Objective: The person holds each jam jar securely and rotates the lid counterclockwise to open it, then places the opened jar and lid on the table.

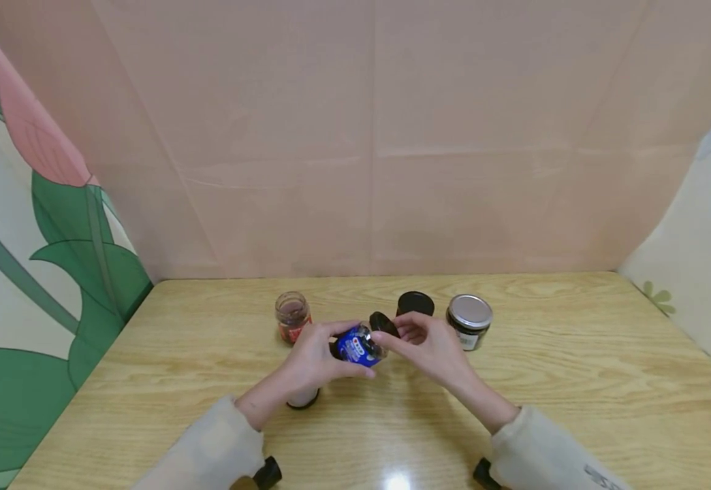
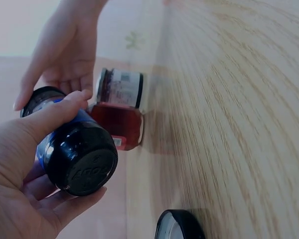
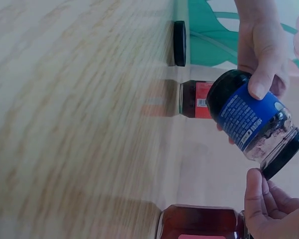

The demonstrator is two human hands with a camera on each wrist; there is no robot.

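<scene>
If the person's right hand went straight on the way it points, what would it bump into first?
Probably the blue-labelled jar in the left hand: the right hand pinches a black lid at that jar's mouth and points toward it, though depth is hard to judge.

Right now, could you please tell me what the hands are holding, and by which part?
The left hand grips the blue-labelled jar around its body; the right hand pinches the black lid by its edge.

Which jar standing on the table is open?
The red-labelled jar at back left: nothing covers its mouth. The black-topped jar and silver-topped jar have lids; the blue-labelled jar is in the left hand.
</scene>
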